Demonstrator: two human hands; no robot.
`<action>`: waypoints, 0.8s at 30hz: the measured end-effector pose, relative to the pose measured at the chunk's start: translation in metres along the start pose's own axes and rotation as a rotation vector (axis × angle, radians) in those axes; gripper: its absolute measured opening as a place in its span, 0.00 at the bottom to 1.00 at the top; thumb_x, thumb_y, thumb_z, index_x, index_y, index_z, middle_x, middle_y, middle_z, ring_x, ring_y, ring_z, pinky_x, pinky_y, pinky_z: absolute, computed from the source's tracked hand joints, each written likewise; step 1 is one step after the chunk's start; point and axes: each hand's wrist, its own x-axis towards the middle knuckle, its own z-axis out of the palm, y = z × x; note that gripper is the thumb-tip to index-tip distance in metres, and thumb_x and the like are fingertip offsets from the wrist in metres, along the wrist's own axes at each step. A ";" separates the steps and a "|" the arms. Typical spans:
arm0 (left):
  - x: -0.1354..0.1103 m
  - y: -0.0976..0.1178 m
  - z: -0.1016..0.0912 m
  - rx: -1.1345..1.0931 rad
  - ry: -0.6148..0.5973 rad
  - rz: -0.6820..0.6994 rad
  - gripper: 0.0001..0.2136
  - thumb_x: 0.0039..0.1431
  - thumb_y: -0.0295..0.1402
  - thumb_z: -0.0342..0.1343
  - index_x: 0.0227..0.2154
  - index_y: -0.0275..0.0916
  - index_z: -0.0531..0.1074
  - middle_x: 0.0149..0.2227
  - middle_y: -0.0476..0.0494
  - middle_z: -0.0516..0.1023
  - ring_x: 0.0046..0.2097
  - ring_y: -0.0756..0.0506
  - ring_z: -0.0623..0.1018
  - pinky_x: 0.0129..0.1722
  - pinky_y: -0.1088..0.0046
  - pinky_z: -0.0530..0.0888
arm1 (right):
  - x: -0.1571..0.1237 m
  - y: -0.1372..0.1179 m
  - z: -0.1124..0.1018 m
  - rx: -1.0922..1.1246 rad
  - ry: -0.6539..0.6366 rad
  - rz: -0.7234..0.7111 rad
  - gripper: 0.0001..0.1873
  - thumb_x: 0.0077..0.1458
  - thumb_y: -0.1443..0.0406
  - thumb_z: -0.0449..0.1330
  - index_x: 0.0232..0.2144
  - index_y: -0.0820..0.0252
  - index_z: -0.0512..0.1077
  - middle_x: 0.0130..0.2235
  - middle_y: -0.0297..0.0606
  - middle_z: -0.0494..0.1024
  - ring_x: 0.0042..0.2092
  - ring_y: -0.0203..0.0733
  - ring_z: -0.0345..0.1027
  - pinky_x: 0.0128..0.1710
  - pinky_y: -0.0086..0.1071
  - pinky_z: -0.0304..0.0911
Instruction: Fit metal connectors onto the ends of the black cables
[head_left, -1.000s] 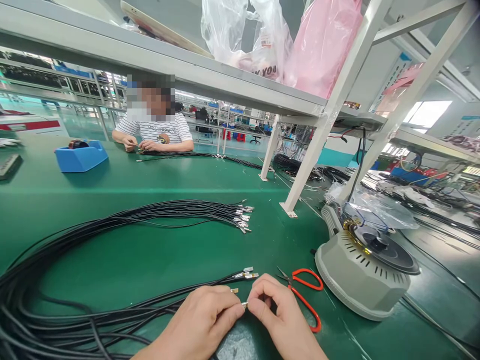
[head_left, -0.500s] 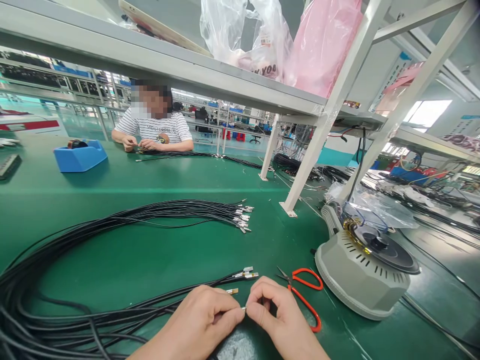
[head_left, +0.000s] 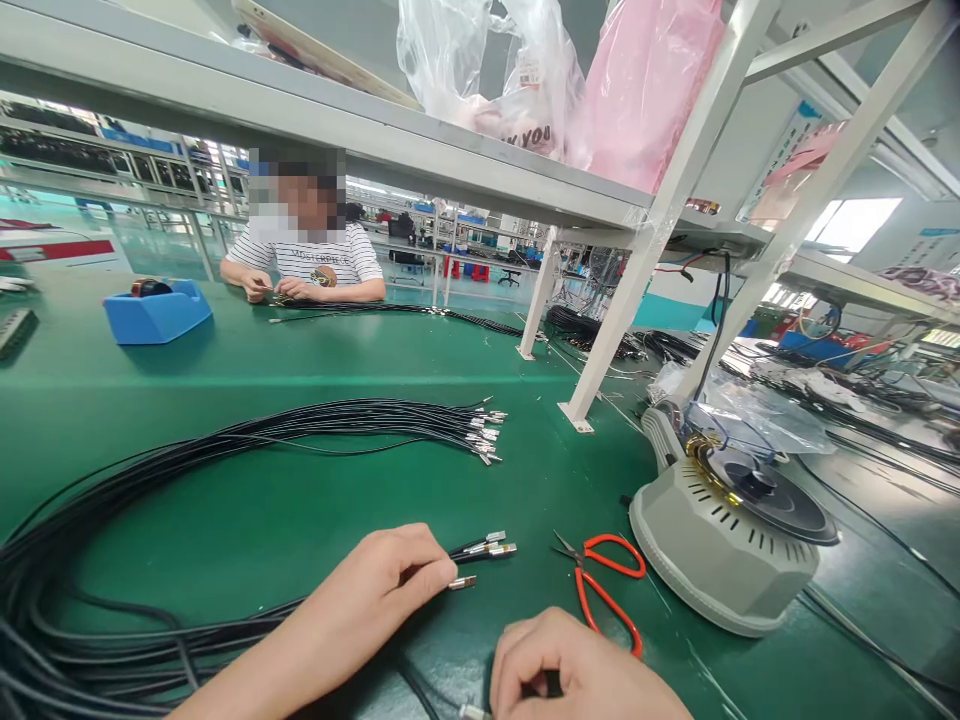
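Note:
My left hand (head_left: 375, 590) is stretched forward over the green table (head_left: 300, 350), its fingers pinched on a black cable whose metal tip (head_left: 463, 582) sticks out past them. Just beyond lie a few more cable ends with metal tips (head_left: 491, 546). My right hand (head_left: 570, 670) is low at the bottom edge, its fingers curled round a black cable, with a small metal end (head_left: 472, 712) showing beside it. A larger bundle of black cables (head_left: 352, 420) loops across the table, its tips (head_left: 484, 435) fanned out at the middle.
Red-handled scissors (head_left: 607, 590) lie right of my hands, beside a grey round machine (head_left: 724, 540). White shelf legs (head_left: 622, 300) stand on the table. A blue tape dispenser (head_left: 154, 310) sits far left. Another person (head_left: 307, 260) works at the far side.
My hands were pinched together on one cable tip. Now they have come apart: the left moved forward with a tipped cable, the right dropped back toward the bottom edge.

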 end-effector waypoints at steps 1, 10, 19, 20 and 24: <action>0.000 -0.003 0.001 0.065 0.026 -0.012 0.17 0.69 0.39 0.46 0.30 0.40 0.75 0.33 0.51 0.72 0.35 0.47 0.73 0.36 0.73 0.65 | 0.002 0.001 0.000 -0.024 0.014 0.009 0.09 0.51 0.68 0.63 0.20 0.56 0.73 0.28 0.30 0.72 0.33 0.38 0.65 0.33 0.30 0.54; 0.001 -0.010 0.034 0.560 0.077 0.040 0.10 0.66 0.23 0.46 0.32 0.38 0.70 0.36 0.45 0.73 0.39 0.41 0.72 0.36 0.65 0.66 | 0.037 0.012 0.021 -0.600 0.395 -0.090 0.08 0.58 0.72 0.57 0.36 0.58 0.75 0.38 0.39 0.75 0.43 0.48 0.67 0.40 0.35 0.57; -0.008 -0.005 0.033 0.173 -0.041 0.039 0.09 0.69 0.31 0.44 0.37 0.42 0.69 0.38 0.49 0.74 0.40 0.45 0.74 0.39 0.71 0.67 | 0.034 0.015 0.017 -0.195 0.387 -0.083 0.10 0.56 0.66 0.61 0.22 0.59 0.72 0.27 0.30 0.67 0.31 0.37 0.60 0.31 0.30 0.51; -0.008 -0.005 0.033 0.146 -0.060 0.020 0.11 0.69 0.33 0.44 0.35 0.42 0.70 0.37 0.49 0.74 0.39 0.45 0.74 0.38 0.72 0.67 | 0.033 0.016 0.016 -0.167 0.375 -0.080 0.10 0.55 0.65 0.61 0.22 0.60 0.72 0.26 0.30 0.67 0.30 0.36 0.58 0.30 0.29 0.50; -0.004 -0.004 0.030 0.087 -0.031 -0.005 0.15 0.68 0.35 0.47 0.27 0.39 0.72 0.31 0.51 0.73 0.33 0.48 0.73 0.34 0.75 0.65 | 0.032 0.018 0.013 -0.127 0.338 -0.064 0.10 0.55 0.64 0.60 0.24 0.60 0.75 0.26 0.30 0.66 0.30 0.36 0.56 0.30 0.29 0.49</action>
